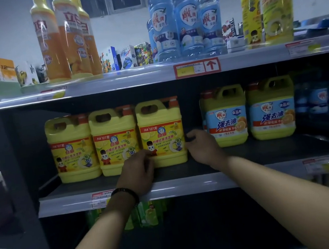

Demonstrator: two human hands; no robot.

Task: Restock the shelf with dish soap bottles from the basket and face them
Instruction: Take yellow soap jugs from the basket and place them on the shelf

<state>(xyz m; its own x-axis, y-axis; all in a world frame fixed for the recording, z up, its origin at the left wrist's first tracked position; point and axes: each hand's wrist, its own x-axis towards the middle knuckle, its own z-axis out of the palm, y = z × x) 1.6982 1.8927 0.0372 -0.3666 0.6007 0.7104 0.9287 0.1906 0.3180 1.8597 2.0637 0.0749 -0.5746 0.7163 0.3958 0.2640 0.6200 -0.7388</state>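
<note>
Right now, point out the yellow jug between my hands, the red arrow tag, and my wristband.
yellow jug (160,125), head view, on its front label.
red arrow tag (211,65), head view, on the arrow.
wristband (126,191), head view, on the band over the left wrist.

**Shop Aisle, Stocked and Priced**

A retail shop is being shown. Many copies of the same goods are being displayed side by side on a tiered shelf (247,155): yellow handled jugs (161,133) with identical labels, blue-labelled jugs (226,116), tall blue bottles (187,19) and orange bottles (72,36). Printed price tags (197,68) are being held in clear strips along the front edge of each level, one being marked with a red arrow. Small boxed goods (127,56) are being stocked behind the bottles on the top level, their printed fronts being turned outward.
</note>
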